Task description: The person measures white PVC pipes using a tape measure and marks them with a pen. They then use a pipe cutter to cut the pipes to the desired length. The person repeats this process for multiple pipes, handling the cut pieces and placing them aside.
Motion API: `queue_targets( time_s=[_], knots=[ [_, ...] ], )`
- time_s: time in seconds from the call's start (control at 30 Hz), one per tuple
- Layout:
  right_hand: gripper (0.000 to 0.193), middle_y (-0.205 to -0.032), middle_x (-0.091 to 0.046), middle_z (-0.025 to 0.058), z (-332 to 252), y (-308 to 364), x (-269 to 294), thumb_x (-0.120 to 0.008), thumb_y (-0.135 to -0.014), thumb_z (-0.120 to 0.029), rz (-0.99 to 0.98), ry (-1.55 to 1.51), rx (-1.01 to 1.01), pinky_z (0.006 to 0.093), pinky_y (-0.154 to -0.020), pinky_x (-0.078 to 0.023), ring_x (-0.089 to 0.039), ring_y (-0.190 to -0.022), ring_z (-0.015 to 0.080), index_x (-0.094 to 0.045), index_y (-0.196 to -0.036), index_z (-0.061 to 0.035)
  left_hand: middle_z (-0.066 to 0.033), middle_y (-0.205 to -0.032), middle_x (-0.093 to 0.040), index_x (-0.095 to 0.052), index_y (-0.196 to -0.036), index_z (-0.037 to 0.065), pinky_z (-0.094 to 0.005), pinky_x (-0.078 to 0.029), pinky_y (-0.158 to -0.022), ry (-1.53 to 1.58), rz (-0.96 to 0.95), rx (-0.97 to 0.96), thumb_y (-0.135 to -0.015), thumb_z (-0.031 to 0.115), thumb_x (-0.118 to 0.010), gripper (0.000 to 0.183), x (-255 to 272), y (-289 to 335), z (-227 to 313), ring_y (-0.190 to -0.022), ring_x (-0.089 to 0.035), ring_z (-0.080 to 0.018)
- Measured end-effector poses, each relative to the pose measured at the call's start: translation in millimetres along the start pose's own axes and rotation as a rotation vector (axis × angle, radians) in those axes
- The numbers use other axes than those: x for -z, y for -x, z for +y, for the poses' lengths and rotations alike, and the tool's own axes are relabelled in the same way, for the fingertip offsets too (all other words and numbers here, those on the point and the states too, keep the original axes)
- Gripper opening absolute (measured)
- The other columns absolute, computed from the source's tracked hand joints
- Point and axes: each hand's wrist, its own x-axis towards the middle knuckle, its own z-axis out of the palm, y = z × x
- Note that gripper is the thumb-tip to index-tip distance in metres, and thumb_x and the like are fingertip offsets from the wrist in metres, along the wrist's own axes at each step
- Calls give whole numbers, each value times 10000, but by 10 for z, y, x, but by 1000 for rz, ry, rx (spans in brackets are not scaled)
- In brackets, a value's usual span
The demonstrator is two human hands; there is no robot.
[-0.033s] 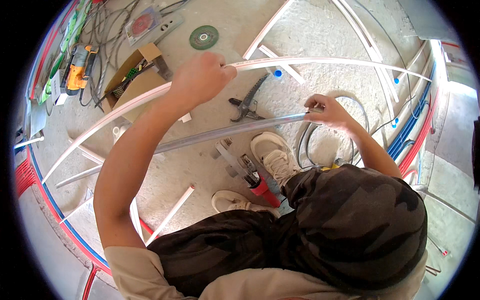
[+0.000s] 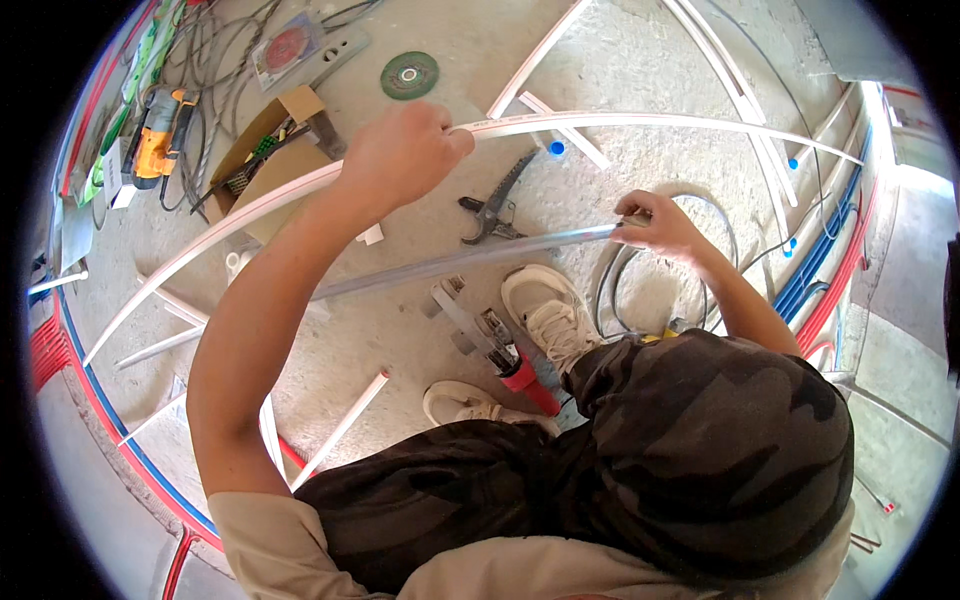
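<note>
My left hand (image 2: 398, 155) is closed around a long white plastic pipe (image 2: 610, 121) with a thin reddish line; it runs across the view, curved by the lens. In the fingers of my right hand (image 2: 660, 226) is the end of a long silvery-grey rod (image 2: 460, 264). It slants down to the left and passes behind my left forearm. Between the pipe and the rod, a black pipe cutter (image 2: 492, 208) lies on the floor. Nearer, beside my shoes, is a pipe-fusion tool (image 2: 490, 335) with a red handle.
Cut white pipes (image 2: 345, 428) lie about the concrete floor. An opened cardboard box (image 2: 290, 185) of tools, a yellow power tool (image 2: 160, 135) and tangled cables sit at the upper left. A green disc (image 2: 409, 75) lies at the top. Blue and red pipes (image 2: 835, 265) line the right side.
The grey rod and my right hand have shifted very slightly to the right. My left hand and the white pipe stay in place.
</note>
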Motion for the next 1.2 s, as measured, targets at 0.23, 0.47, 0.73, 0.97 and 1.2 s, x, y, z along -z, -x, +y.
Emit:
queue_targets(
  time_s=[0.23,0.47,0.73,0.97,1.2],
  knots=[
    [638,-1235,-609,181,766,-159,-64,-880,-834,-305,441,197,277,400,-971,-497,-617,-1116,317,-595,-1324,-13,-238,-880,-719,-729,-852,-11,-538,-558,-808,-78,-30,-18,-935,355,-542,419,156,32,103,-856,-697,-441],
    [697,-1393,-541,186,647,-117,-212,-830,-867,-398,705,636,437,474,-1088,-422,-548,-1257,356,-548,-1399,-47,-252,-843,-701,-733,-882,-15,-531,-535,-764,-52,25,-41,-915,335,-567,389,119,64,75,-806,-680,-442],
    [961,-1594,-418,174,-477,-550,-982,-862,-787,-454,413,771,766,597,-1209,-292,-356,-1486,418,-419,-1563,-99,-269,-771,-659,-726,-897,-36,-503,-503,-700,-26,9,-41,-939,348,-612,403,53,-3,-17,-716,-651,-421],
    [776,-1426,-537,199,-709,-757,-838,-820,-785,-252,256,956,637,547,-1167,-381,-471,-1370,421,-492,-1461,-58,-250,-826,-705,-750,-876,11,-537,-547,-768,-9,-46,17,-922,374,-602,395,-33,70,-61,-812,-695,-449],
    [404,-1098,-652,227,-467,-436,-1378,-707,-851,-178,294,-164,224,440,-920,-517,-639,-1077,371,-570,-1160,44,-264,-847,-685,-719,-898,-6,-546,-524,-740,-10,15,-63,-964,365,-597,396,-295,53,20,-798,-677,-458]
  ],
)
